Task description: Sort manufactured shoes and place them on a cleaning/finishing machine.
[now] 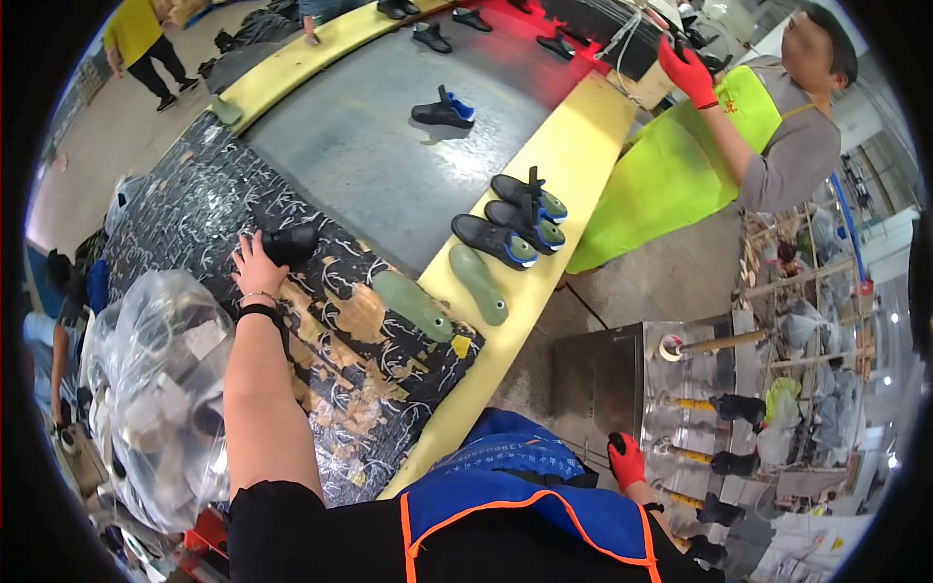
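Note:
My bare left hand (258,266) reaches over the patterned black board on the left. Its fingers are spread, and its thumb side lies against a dark, shoe-like black piece (293,244). My right hand (628,461), in a red glove, is low beside my blue apron. Its fingers are closed around a small black thing (617,443) too hidden to name. A green shoe last (413,304) rests on the board's right edge, and another green last (478,284) lies on the yellow ledge. Beyond it, several black shoes (510,222) with blue trim sit in a row, green lasts inside.
A single black shoe (444,109) stands on the grey conveyor surface (389,146). Across the yellow ledge (573,136), a co-worker in a lime apron (671,175) raises a red-gloved hand. A clear plastic bag (160,389) bulges at left; a metal cabinet (598,379) stands right.

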The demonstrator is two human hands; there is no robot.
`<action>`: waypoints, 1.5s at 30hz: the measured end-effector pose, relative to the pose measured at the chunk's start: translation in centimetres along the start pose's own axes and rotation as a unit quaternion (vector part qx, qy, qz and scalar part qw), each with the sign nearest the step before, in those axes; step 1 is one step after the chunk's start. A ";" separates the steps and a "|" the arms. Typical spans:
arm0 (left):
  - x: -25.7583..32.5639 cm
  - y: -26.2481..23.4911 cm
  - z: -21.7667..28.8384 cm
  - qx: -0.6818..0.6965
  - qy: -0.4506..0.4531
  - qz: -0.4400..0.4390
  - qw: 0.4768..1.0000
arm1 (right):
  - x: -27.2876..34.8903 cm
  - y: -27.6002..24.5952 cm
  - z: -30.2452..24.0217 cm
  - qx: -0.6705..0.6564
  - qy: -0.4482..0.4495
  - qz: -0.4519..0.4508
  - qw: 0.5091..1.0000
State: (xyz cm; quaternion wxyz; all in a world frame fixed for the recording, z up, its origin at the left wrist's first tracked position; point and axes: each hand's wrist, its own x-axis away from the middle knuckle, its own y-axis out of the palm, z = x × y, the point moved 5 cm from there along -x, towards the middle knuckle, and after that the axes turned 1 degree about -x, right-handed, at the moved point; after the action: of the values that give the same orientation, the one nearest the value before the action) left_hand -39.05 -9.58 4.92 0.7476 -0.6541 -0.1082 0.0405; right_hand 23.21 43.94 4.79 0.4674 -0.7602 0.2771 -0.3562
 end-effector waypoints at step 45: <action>42.0 -11.4 5.4 0.150 0.385 -0.024 0.910 | 7.1 3.0 -35.9 -0.248 -0.555 -0.306 0.733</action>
State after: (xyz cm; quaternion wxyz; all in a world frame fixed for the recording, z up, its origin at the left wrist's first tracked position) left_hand -0.28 2.51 21.39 0.8216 -0.4960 0.1796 -0.2162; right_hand -1.53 18.94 15.20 0.1989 -0.9554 -0.2005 0.0862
